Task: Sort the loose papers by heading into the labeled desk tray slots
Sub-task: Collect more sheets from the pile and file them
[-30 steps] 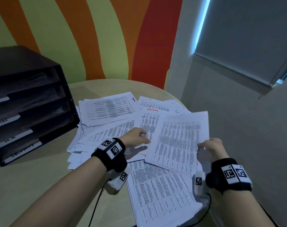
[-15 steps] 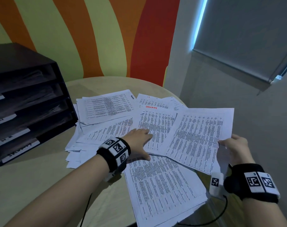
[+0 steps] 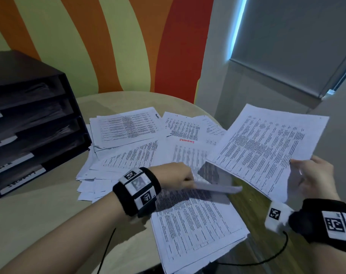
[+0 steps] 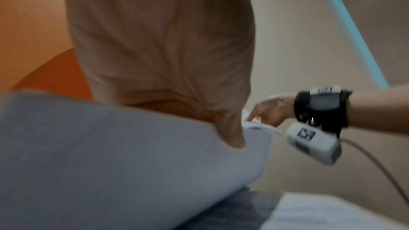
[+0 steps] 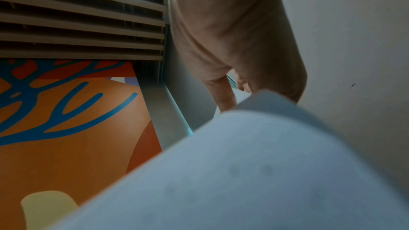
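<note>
I've got my right hand [image 3: 314,180] pinching a white printed sheet [image 3: 267,147] by its near edge, lifted off the round beige table's [image 3: 39,210] right edge to read the heading. Left hand [image 3: 176,177] grips another thin sheet [image 3: 217,187] mid-table; black labeled tray stack [image 3: 29,123] sits at the left edge, w/ loose papers [image 3: 128,133] spread between.

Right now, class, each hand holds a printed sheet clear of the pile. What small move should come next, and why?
Probably bring the right hand's sheet nearer to read its heading. The right hand holds it tilted beyond the table edge, its print too small to read; the left hand lifts another sheet, and the tray slots are labelled.
</note>
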`<state>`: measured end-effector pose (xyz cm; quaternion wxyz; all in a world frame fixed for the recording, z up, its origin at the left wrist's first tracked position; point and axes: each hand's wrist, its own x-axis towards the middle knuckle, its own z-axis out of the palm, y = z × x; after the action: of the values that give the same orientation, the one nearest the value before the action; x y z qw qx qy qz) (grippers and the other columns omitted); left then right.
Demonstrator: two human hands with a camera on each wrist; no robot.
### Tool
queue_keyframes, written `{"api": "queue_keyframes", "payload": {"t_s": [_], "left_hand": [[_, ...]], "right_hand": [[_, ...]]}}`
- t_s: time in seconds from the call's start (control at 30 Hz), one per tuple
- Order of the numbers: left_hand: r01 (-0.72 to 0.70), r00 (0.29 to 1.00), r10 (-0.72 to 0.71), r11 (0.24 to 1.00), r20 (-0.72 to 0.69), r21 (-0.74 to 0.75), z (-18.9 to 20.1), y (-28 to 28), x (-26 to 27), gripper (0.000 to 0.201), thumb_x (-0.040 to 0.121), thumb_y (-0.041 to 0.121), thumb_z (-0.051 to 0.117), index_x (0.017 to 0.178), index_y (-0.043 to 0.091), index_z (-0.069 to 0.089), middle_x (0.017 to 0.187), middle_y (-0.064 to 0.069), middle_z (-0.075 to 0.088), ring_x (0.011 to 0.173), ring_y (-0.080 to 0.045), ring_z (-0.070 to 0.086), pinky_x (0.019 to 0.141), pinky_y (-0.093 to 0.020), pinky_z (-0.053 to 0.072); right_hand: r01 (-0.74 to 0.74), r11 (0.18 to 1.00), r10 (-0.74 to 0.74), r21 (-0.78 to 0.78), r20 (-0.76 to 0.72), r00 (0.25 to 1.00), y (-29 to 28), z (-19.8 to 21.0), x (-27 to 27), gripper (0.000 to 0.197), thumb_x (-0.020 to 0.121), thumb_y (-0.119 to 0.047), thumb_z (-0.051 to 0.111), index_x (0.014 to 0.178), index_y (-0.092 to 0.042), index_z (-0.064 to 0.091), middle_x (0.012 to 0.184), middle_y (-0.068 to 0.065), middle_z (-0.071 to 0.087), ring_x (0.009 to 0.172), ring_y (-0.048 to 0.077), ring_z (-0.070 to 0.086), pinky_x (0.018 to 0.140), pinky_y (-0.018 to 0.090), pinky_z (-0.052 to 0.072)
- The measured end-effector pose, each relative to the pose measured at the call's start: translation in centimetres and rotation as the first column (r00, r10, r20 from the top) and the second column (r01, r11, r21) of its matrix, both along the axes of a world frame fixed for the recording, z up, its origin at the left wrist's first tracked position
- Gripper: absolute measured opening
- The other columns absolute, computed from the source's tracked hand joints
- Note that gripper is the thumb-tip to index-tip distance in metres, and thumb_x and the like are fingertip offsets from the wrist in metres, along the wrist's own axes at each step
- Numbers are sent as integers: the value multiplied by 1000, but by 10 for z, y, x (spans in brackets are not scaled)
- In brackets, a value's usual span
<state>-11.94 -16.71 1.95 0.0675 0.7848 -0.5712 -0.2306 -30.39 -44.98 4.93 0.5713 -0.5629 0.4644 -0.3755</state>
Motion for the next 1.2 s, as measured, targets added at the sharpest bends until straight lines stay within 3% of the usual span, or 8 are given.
{"api": "queue_keyframes", "payload": {"t_s": [0.17, 0.3, 0.43, 0.63, 0.8, 0.87, 1.07, 1.2], "left_hand": [[-214, 958, 196, 975, -210, -64, 1, 6, 5, 57, 87, 63, 55, 81, 7, 64, 75, -6, 61, 65, -16, 49, 62, -29, 37], [-485, 870, 492, 865, 28, -130, -8, 7, 32, 71, 87, 49, 65, 135, 3, 43, 129, -13, 55, 115, -25, 55, 93, -35, 46], [-645, 764, 634, 755, -122, -116, -10, 0, 48, 80, 86, 40, 71, 143, 0, 31, 139, -17, 48, 125, -30, 49, 99, -38, 44], [-757, 626, 689, 650, -364, -70, -10, -16, 58, 73, 88, 21, 72, 145, 2, 30, 133, -12, 48, 121, -27, 48, 97, -33, 41], [-797, 556, 727, 604, -403, -12, -13, -23, 64, 16, 87, 13, 70, 86, 13, 54, 83, -2, 44, 84, -21, 46, 78, -29, 38], [-795, 561, 740, 607, -372, 8, -18, -27, 67, 37, 87, 14, 69, 68, 16, 37, 71, -2, 30, 66, -19, 38, 64, -27, 31], [-802, 513, 703, 597, -492, 17, -14, -33, 66, 47, 93, 2, 59, 137, -3, 43, 134, -16, 51, 124, -32, 50, 100, -32, 44], [-797, 432, 643, 600, -632, 65, -20, -30, 70, 36, 83, -11, 62, 64, 16, 47, 74, -6, 37, 77, -24, 38, 72, -32, 40]], "right_hand": [[-55, 998, 55, 10, -39, 998, 11, 2, 1, 19, 89, 6, 58, 96, -10, 64, 78, 6, 65, 73, 23, 57, 58, 19, 50], [-123, 992, 125, 27, -68, 990, 15, -6, 4, 28, 87, 10, 57, 109, -6, 66, 96, 9, 69, 88, 27, 63, 77, 29, 52], [-189, 981, 194, 48, -182, 964, 19, -17, 11, 20, 88, 12, 56, 99, -2, 65, 91, 10, 64, 85, 29, 62, 61, 27, 43], [-322, 928, 372, 188, -413, 832, 28, -41, 19, 28, 86, 15, 57, 113, 13, 61, 105, 16, 64, 94, 32, 60, 83, 37, 44], [-344, 911, 412, 228, -441, 797, 32, -55, 27, 23, 88, 14, 55, 110, 12, 62, 106, 17, 62, 97, 29, 55, 80, 33, 41], [-361, 904, 427, 229, -430, 795, 35, -58, 30, 22, 89, 15, 53, 107, 6, 63, 104, 14, 62, 99, 28, 54, 82, 33, 40], [-324, 922, 378, 213, -310, 873, 42, -68, 40, 19, 81, 16, 61, 91, -1, 63, 97, 17, 68, 89, 30, 64, 76, 35, 50], [-325, 919, 377, 223, -259, 889, 47, -67, 39, 20, 80, 17, 63, 83, -3, 64, 86, 14, 68, 75, 27, 66, 68, 34, 53]]}}
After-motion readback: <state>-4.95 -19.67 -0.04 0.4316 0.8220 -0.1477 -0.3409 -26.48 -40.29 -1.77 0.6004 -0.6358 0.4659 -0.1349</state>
